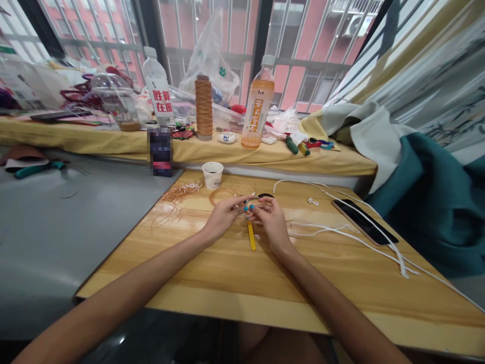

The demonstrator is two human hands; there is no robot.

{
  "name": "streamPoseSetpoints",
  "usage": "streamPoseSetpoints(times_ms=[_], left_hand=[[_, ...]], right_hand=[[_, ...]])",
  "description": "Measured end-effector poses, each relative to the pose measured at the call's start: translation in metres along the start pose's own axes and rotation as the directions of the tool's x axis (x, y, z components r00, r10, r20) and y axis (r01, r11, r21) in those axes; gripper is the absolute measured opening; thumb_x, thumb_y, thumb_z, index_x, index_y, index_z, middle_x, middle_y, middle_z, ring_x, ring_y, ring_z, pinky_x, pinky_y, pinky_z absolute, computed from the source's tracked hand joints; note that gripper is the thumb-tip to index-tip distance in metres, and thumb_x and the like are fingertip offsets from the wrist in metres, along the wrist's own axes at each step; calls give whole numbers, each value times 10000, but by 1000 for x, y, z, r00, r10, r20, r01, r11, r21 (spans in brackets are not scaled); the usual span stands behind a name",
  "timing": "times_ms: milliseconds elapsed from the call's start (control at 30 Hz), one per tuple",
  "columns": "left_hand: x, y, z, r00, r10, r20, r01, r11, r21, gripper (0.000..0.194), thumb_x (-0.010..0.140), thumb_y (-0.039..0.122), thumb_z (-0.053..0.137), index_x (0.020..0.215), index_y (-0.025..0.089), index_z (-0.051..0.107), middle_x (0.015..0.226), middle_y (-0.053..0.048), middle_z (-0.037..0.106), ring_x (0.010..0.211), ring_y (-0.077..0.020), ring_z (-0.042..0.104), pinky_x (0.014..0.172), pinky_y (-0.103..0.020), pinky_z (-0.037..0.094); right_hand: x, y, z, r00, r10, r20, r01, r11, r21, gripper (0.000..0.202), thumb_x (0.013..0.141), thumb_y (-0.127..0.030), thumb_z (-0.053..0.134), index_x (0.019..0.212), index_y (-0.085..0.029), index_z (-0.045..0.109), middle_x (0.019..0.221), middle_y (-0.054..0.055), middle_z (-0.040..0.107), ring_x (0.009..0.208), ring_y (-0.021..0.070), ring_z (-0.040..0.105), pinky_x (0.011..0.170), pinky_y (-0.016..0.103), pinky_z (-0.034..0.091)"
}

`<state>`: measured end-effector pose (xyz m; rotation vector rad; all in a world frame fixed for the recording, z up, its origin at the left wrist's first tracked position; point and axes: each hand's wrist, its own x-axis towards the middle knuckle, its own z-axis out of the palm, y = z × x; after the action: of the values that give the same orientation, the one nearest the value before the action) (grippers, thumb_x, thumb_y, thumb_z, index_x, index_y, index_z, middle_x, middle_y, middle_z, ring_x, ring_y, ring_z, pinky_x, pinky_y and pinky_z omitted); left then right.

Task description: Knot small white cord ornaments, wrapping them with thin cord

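My left hand (226,216) and my right hand (270,218) meet over the middle of the wooden table (212,268), fingertips pinched close together. Between them is something thin, perhaps a strand, too small to make out. Under the fingers lies a tool with a yellow handle (251,236), its upper end hidden by the hands. A loop of thin brown thread (220,194) rests just behind my left hand. Behind my right hand a black object (265,195) shows in part.
A paper cup (212,175) and brown thread scraps (180,192) stand back left. White cords (326,226) and a phone (364,221) lie right. Bottles, a brown thread spool (204,108) and pliers (291,145) crowd the yellow-covered sill (212,151).
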<state>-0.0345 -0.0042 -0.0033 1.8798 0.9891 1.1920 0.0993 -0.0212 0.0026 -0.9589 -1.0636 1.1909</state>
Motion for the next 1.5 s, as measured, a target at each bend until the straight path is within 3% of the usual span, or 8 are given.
streamPoseSetpoints(times_ms=[133,367,567,733,933,1067,1167,1500], left_hand=[[0,1,0,999,-35,2,35,999,20,318,741,218,513,1053,187,569,769,-7,625,694,-122,535,660,-224,400],[0,2,1,993,-111,-47,112,993,27,117,704,242,549,749,141,586,746,-24,627,696,-137,548,650,-239,406],[-1,4,0,993,-108,-50,111,991,71,110,721,231,523,761,146,580,732,-16,621,680,-130,550,638,-237,408],[-2,4,2,996,-83,-44,87,992,90,115,721,228,525,773,145,584,730,-17,611,689,-127,543,635,-229,399],[2,-2,3,984,-177,23,178,973,-146,120,673,239,575,738,139,580,697,-5,601,611,-97,511,563,-202,378],[5,-3,3,934,-333,132,358,860,-364,199,659,261,583,803,128,550,565,31,541,360,-24,329,370,-172,216],[6,-1,1,920,-361,150,388,794,-469,245,653,264,589,847,130,525,553,39,533,312,-5,263,337,-172,151],[9,5,-2,878,-442,183,472,742,-476,190,633,217,624,748,123,507,419,72,461,288,-5,262,332,-167,122]], right_hand=[[-1,2,0,999,-37,24,38,999,-28,306,613,-237,629,744,-215,353,555,-92,543,473,83,564,486,205,472],[0,3,-2,995,-68,69,74,994,-84,258,635,-258,624,784,-201,421,597,-74,559,502,85,565,504,215,478],[1,-4,-3,993,59,103,-42,986,-161,216,605,-314,638,723,-144,576,596,-16,590,529,104,567,540,241,490],[3,0,-5,995,33,90,-19,988,-153,214,592,-333,645,683,-144,601,569,-20,585,498,100,554,524,249,493],[8,11,-10,994,43,98,-26,985,-168,235,570,-345,654,680,-141,612,561,-8,595,490,117,564,540,278,495],[9,10,-11,996,18,89,-1,983,-186,218,586,-323,638,705,-141,628,591,1,610,504,117,563,544,268,486],[8,7,-10,995,-3,99,22,981,-193,195,597,-307,624,706,-146,636,630,9,626,529,118,564,560,268,486],[6,8,-8,991,11,133,15,981,-192,190,596,-308,635,717,-164,658,697,17,632,617,137,587,632,290,493]])
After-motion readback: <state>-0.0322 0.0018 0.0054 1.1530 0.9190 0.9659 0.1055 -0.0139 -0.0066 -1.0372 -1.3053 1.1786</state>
